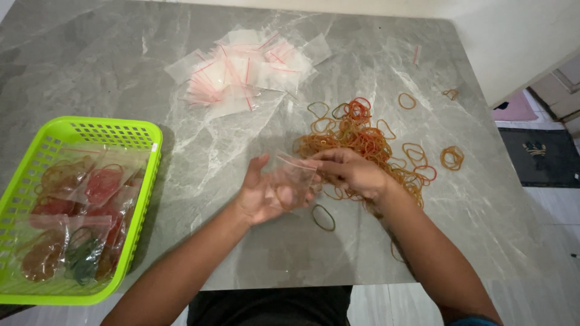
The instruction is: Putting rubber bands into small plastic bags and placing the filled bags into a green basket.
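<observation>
My left hand (261, 196) lies palm up over the grey marble table (109, 66) and holds a small clear zip bag (291, 180) with a red seal strip. My right hand (352, 173) pinches the bag's top edge, fingers closed on it. Just beyond my right hand spreads a loose heap of orange and red rubber bands (356, 136). One single band (323, 217) lies on the table below the bag.
A pile of empty clear zip bags (241, 72) sits at the far middle. A lime green plastic basket (96, 130) at the left holds several bags filled with rubber bands. Stray bands (452, 157) lie toward the right edge, beyond which is floor with a dark mat (538, 156).
</observation>
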